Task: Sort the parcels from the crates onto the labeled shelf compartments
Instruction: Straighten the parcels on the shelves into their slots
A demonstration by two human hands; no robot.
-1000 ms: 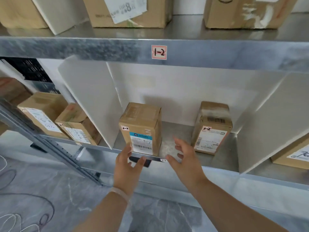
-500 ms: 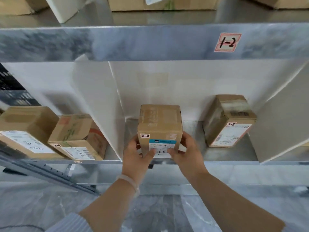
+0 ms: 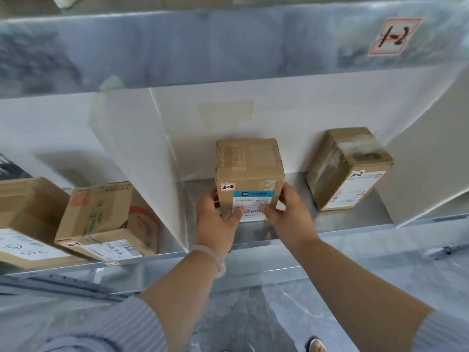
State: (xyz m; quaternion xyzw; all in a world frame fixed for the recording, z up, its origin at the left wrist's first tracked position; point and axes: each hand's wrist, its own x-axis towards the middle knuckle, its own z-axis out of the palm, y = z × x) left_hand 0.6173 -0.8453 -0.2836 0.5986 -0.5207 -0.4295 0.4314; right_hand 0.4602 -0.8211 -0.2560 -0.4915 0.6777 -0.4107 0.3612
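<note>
We see the tall brown cardboard parcel with a blue-and-white label (image 3: 250, 174) standing upright near the front edge of the grey metal shelf (image 3: 355, 221), long axis vertical and label facing that edge, while the left hand (image 3: 215, 219) and right hand (image 3: 289, 217) clasp its lower sides, thumbs pressed on the label.

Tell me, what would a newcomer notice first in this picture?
The left hand and right hand grip a tall cardboard parcel with a blue-banded label, upright in the middle shelf compartment. Right of it stands a second parcel marked 2-2. A red-framed 1-2 tag sits on the beam above.
</note>
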